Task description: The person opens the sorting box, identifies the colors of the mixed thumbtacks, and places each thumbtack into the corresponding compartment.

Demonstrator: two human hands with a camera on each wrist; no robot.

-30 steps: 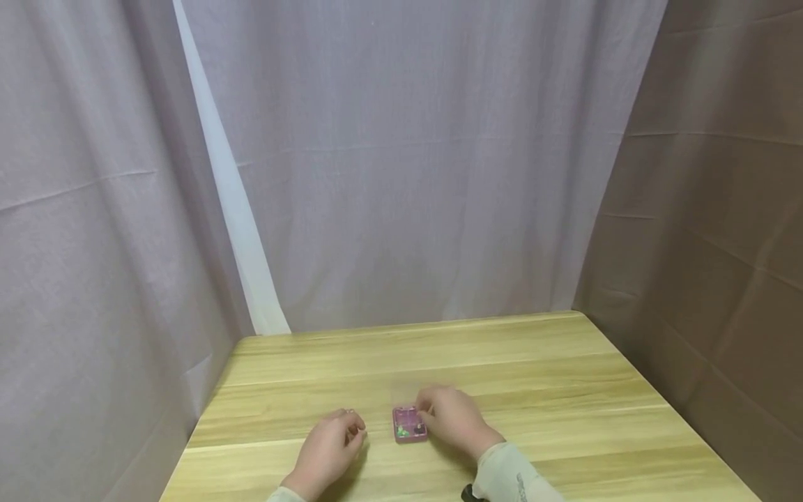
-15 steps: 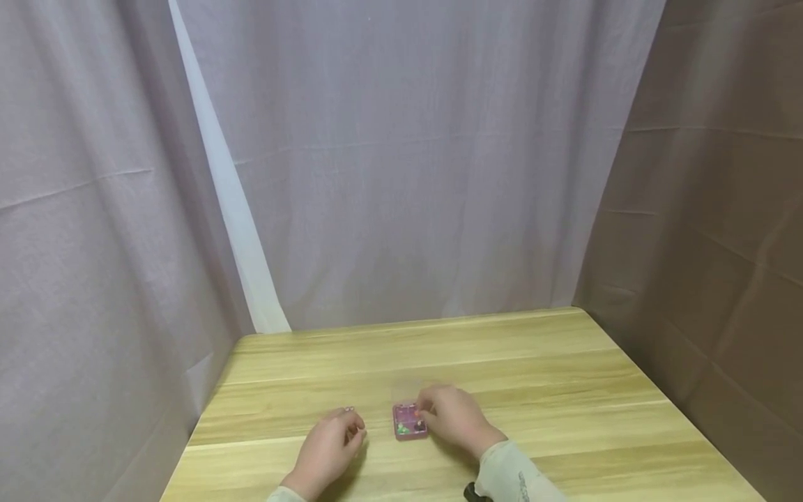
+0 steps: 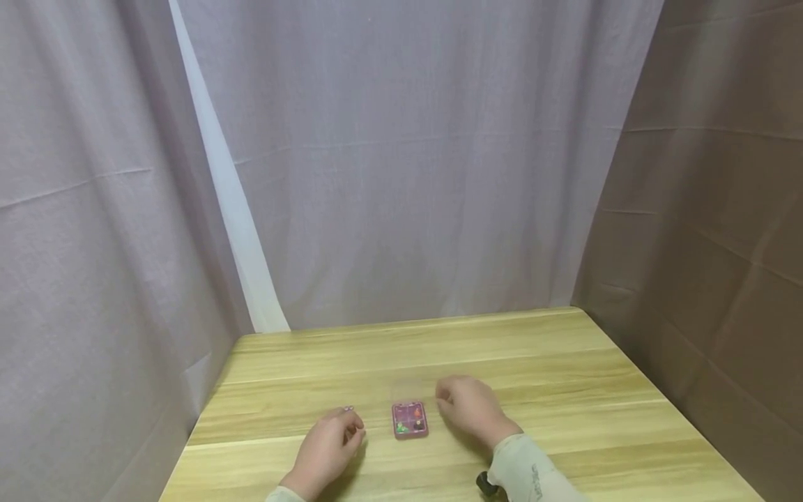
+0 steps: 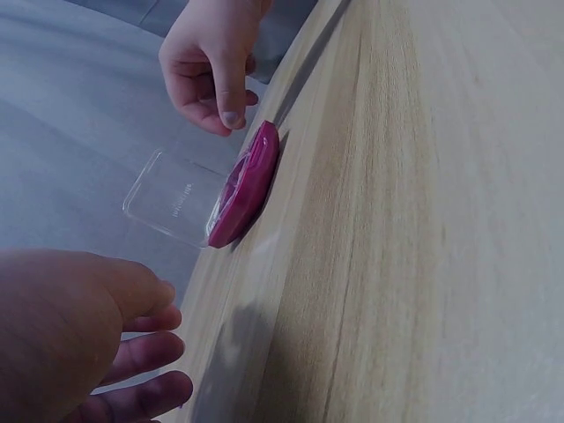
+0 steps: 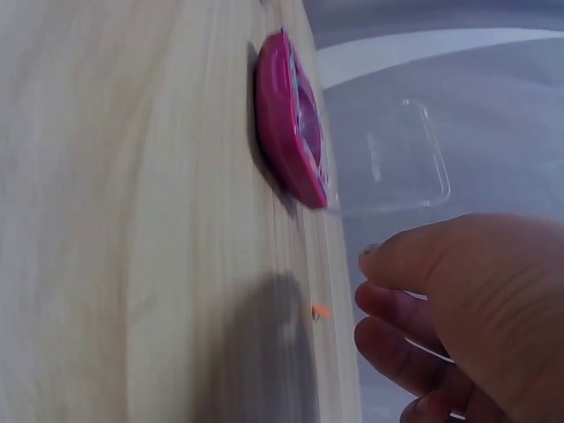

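Observation:
A small pink compartment box (image 3: 410, 420) lies on the table between my hands. Its clear lid (image 4: 181, 198) stands raised at the far side. Inside, small green pieces (image 3: 402, 428), dark pieces (image 3: 418, 424) and orange pieces (image 3: 417, 413) sit in separate compartments. My right hand (image 3: 470, 406) hovers just right of the box, fingers loosely bent, with nothing visible between them. Under it, a tiny orange piece (image 5: 321, 311) lies on the wood. My left hand (image 3: 327, 446) is at the box's left, fingers relaxed, holding nothing visible. Tiny purplish-white pieces (image 3: 348, 408) show just beyond its knuckles.
The wood-grain table (image 3: 552, 362) extends around the box on all sides. Grey curtains (image 3: 439, 174) hang behind it and at both sides, with a pale gap (image 3: 226, 174) at the back left. A dark wrist strap (image 3: 486, 484) shows below the right sleeve.
My right hand has moved away from the box to the right, uncovering its right side. Orange pieces now show in the far right compartment. The left hand stays in place.

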